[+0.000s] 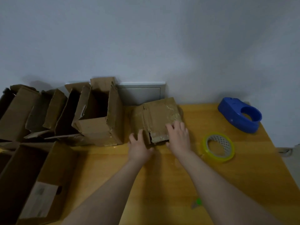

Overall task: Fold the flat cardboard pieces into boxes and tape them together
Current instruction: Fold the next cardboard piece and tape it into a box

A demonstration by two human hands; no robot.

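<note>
The left hand (138, 147) grips the near flap of the cardboard box (156, 114); the right hand (178, 138) presses flat on top, nearer the tape roll (218, 147) right of the box.

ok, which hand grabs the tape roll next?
Likely right. The tape roll lies beside the right hand, nothing between; the left hand would have to cross the box.

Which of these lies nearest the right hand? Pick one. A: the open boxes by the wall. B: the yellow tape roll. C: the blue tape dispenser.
B: the yellow tape roll lies just right of the right hand, which rests on the cardboard box; the blue tape dispenser sits farther back.
</note>
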